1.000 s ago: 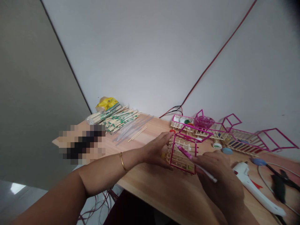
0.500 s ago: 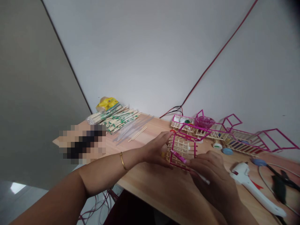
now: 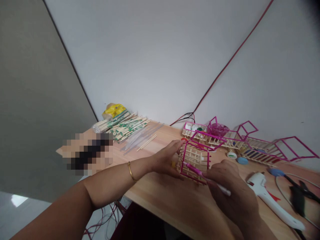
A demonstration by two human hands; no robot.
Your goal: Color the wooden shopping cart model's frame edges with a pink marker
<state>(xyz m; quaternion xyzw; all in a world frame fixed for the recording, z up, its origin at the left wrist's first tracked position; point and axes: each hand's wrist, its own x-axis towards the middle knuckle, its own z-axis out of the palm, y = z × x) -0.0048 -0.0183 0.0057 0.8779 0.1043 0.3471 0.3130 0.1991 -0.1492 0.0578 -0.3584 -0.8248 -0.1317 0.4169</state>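
Near the middle of the table, my left hand [image 3: 168,160] grips the left side of a small stick-built frame [image 3: 192,156] with bare wooden slats and pink-painted edges. My right hand [image 3: 232,186] is closed round a pale-handled paintbrush [image 3: 196,169] whose front part is pink. The brush lies across the lower part of the frame's open face; whether its tip touches the sticks I cannot tell. Behind the frame stands a clear bowl smeared with pink paint [image 3: 218,130].
Pink-edged stick models [image 3: 262,150] line the wall. A white glue gun [image 3: 266,195] lies right, past a blue lid [image 3: 242,161] and a white-rimmed cap [image 3: 231,155]. Chopsticks in green-printed wrappers [image 3: 127,129], clear glue sticks [image 3: 136,141] and a yellow packet [image 3: 115,110] lie left.
The brush in my right hand has moved down from the frame's upper part, shifting left and then slightly back right. My left hand keeps its hold with hardly any movement.
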